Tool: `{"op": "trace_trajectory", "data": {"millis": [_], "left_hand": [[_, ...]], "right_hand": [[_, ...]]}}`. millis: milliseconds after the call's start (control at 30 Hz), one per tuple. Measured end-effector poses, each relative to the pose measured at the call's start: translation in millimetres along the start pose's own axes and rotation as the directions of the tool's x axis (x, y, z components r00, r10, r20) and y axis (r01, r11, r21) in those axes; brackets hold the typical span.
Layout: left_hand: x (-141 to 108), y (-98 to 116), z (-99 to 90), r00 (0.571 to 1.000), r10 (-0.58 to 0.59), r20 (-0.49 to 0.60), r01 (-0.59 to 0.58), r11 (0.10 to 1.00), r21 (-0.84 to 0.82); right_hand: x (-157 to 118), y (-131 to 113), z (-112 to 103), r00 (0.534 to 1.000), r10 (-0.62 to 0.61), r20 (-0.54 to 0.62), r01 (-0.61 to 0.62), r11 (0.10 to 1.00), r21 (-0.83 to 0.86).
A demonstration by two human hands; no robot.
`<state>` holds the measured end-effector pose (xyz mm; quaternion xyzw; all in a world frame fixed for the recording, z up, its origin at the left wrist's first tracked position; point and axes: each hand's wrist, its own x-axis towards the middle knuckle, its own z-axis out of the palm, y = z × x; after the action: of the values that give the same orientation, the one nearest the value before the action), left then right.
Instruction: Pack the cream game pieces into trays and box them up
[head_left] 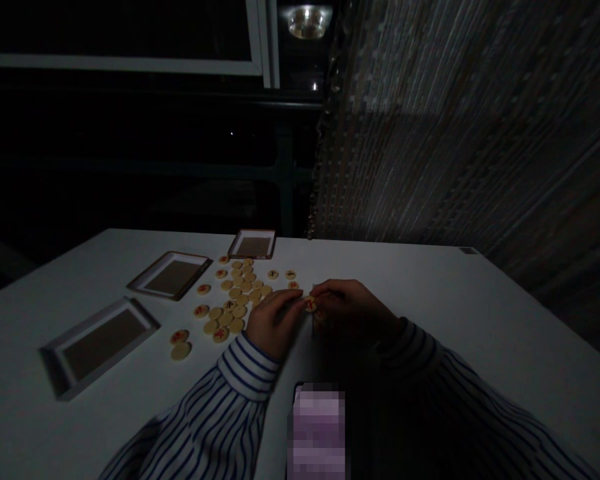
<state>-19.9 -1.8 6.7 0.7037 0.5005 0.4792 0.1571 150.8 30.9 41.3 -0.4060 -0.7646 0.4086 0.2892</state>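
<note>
A round xiangqi piece (310, 304) with a red character is pinched between the fingertips of my left hand (274, 321) and my right hand (353, 305). Just beneath it, partly hidden by my right hand, more pieces (320, 317) sit in shadow; whether they are stacked I cannot tell. To the left of my left hand, several pale wooden pieces (225, 319) lie spread on the white table (400, 267), many with blank faces up, some showing red or black characters. Another red-marked piece (293, 285) lies just beyond my fingertips.
An open box half (150, 319) stands at the left, with a brown-edged tray (207, 270) and a smaller tray (253, 257) behind it. A phone (317, 433) lies near the front edge. A beaded string curtain (405, 133) hangs behind the table at the right.
</note>
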Motion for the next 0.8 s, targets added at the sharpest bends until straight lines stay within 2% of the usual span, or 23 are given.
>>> {"op": "trace_trajectory", "data": {"millis": [267,367,600,800], "left_hand": [[1.1,2.2,1.9,0.99,-0.131,0.046,0.135,0.986,-0.102],[1.4,2.2,1.7,0.987,-0.148,0.068,0.155,0.98,-0.125],[1.3,2.7,1.3,0.976,-0.187,0.114,0.203,0.968,-0.148],[1.6,3.3,1.1,0.972,-0.188,0.137,0.211,0.961,-0.179]], "right_hand": [[-0.1,0.7,0.0,0.999,-0.018,0.027,0.018,1.0,0.002],[0.2,0.6,-0.2,0.999,0.005,0.034,-0.005,1.0,0.006],[0.1,1.5,-1.4,0.998,-0.006,0.061,0.012,0.996,-0.089],[-0.5,-1.3,-1.4,0.996,-0.02,0.082,0.029,0.994,-0.101]]}}
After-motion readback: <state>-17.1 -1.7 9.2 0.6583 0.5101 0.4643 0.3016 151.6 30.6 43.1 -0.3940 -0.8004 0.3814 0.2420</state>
